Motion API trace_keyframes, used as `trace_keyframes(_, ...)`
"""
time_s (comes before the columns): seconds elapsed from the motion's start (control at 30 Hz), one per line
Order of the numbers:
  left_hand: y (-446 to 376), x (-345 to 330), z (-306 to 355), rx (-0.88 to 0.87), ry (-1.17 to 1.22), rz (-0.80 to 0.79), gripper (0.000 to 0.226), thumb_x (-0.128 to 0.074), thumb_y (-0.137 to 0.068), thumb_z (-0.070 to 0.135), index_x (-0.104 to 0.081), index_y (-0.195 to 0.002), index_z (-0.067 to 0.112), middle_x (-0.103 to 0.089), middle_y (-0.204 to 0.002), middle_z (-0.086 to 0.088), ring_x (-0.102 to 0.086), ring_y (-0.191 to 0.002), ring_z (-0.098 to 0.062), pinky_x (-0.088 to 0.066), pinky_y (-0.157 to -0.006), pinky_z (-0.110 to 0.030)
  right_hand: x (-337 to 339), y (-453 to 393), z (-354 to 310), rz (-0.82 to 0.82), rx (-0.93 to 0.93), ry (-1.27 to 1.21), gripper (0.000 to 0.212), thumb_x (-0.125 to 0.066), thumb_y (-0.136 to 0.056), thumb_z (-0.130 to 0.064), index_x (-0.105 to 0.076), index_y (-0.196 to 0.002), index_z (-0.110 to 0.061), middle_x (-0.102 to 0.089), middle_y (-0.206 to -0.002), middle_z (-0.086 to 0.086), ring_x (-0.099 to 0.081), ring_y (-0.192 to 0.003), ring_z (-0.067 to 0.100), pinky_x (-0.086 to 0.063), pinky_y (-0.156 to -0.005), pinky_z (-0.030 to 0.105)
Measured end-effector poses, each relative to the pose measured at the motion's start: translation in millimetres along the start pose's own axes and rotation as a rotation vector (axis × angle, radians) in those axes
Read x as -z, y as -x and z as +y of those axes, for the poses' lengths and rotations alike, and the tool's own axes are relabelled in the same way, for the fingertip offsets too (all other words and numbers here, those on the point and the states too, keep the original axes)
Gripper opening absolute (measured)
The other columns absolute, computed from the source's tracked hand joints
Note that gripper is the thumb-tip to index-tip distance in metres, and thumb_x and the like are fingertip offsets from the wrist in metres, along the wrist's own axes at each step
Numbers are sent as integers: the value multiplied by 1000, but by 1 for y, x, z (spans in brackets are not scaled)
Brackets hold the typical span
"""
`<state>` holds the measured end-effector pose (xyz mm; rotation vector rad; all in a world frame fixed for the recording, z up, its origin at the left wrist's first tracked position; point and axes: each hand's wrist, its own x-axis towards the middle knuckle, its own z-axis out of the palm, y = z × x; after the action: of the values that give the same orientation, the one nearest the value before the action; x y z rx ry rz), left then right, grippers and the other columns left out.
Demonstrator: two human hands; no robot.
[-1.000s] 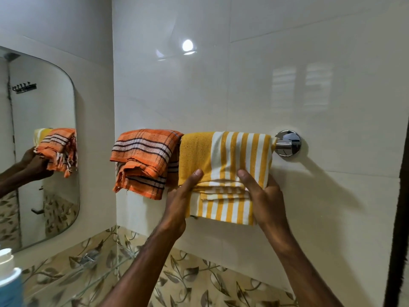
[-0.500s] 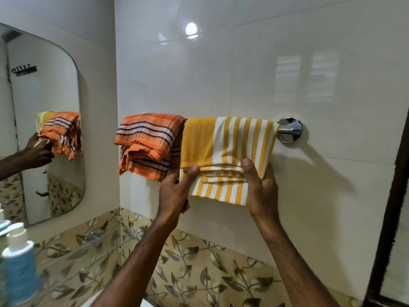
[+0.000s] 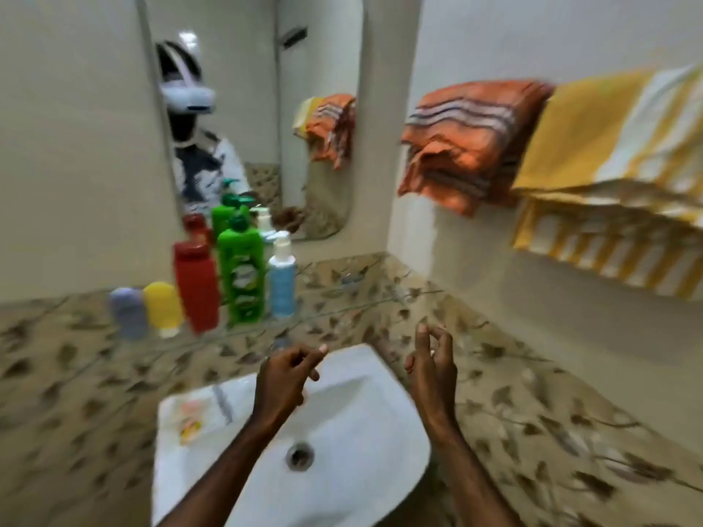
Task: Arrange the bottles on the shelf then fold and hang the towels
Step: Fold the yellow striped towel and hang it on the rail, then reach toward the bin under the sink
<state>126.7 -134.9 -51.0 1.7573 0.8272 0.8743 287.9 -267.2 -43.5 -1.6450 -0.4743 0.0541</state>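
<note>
- Both hands have come off the yellow striped towel (image 3: 593, 146) and dropped down over the sink, and the view has swung left and down — the frame is motion-blurred.
- The white sink (image 3: 353, 443) lies nearest, its drain (image 3: 300, 455) between the two forearms; a soap packet (image 3: 190, 416) rests on its left rim.
- The left hand (image 3: 285, 378) hovers over the basin with fingers loosely curled, holding nothing.
- The right hand (image 3: 431, 368) hovers beside the sink's right edge, fingers slack and part-bent, also holding nothing.
- On the glass shelf (image 3: 361, 306) beyond stand five bottles in a row: lilac bottle (image 3: 127, 311), yellow bottle (image 3: 163, 306), red bottle (image 3: 196, 285), green bottle (image 3: 241, 275) and a blue pump bottle (image 3: 282, 279).
- The mirror (image 3: 251, 108) behind shows the bottles and a person in a headset.
- On the right wall the folded orange plaid towel (image 3: 468, 146) hangs just beside the yellow striped one — the two touching.
</note>
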Motion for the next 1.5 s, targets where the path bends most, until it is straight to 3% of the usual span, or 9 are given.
trace_keyframes(0.27,75,125,-144,311,-378,251,42,-59,-83,64,-69,-70,25,-70,-62,8,-60,-50,-9,-50,-59,-34,-133,96,56,-570,-20,169,30,-46,-87,-68,-53,-99,-41,-66,-63,-1,-64,-63,26,-57,-66,49)
trace_keyframes(0.43,94,154,-205,375,-654,331,48,-44,-84,58,-70,-83,18,-73,-79,-3,-69,-78,-27,-50,-66,-36,-187,143,88,-908,121,483,18,-56,-96,-34,-59,-114,-35,-70,-92,-5,-66,-95,19,-43,-72,30)
trace_keyframes(0.6,65,145,-250,340,-676,264,33,-43,-103,33,-63,-104,6,-69,-103,-19,-64,-100,-38,-47,-78,-42,-247,154,115,-1037,358,703,48,-53,-92,-8,-51,-138,-24,-58,-136,2,-53,-127,25,-44,-100,37)
trace_keyframes(0.73,36,122,-276,404,-653,230,45,-34,-106,29,-39,-146,8,-55,-137,-17,-48,-128,-37,-42,-100,-44,-298,148,129,-989,598,836,68,-52,-83,8,-42,-147,-11,-44,-152,12,-42,-140,35,-42,-106,45)
trace_keyframes(0.93,32,116,-303,400,-723,266,48,-32,-107,21,-28,-153,11,-53,-144,-12,-41,-132,-34,-41,-99,-48,-359,132,167,-1041,713,1068,86,-55,-90,0,-9,-160,-12,-9,-169,12,-6,-156,33,-16,-125,49)
trace_keyframes(1.07,33,116,-307,348,-669,290,48,-34,-106,20,-31,-153,10,-54,-144,-10,-45,-127,-36,-43,-97,-47,-364,129,176,-1013,754,1044,71,-46,-92,0,-28,-157,-19,-29,-164,11,-26,-152,33,-33,-116,47)
trace_keyframes(1.23,35,117,-313,296,-576,326,48,-36,-105,20,-34,-152,10,-58,-138,-14,-49,-119,-39,-44,-93,-45,-338,136,153,-796,436,765,54,-41,-98,-8,-53,-143,-34,-63,-137,13,-62,-117,38,-51,-89,40)
trace_keyframes(1.4,37,117,-326,271,-345,349,57,-31,-100,35,-33,-154,15,-60,-136,-16,-56,-112,-40,-49,-92,-45,-275,184,134,-544,34,89,39,-51,-96,-9,-68,-129,-22,-72,-125,-4,-65,-119,10,-52,-103,38)
trace_keyframes(1.5,37,115,-334,293,-176,347,64,-34,-96,45,-35,-154,19,-61,-138,-13,-59,-115,-36,-49,-97,-48,-232,242,133,-463,-4,-63,30,-57,-102,-15,-66,-128,-28,-72,-124,-7,-65,-118,7,-55,-101,40)
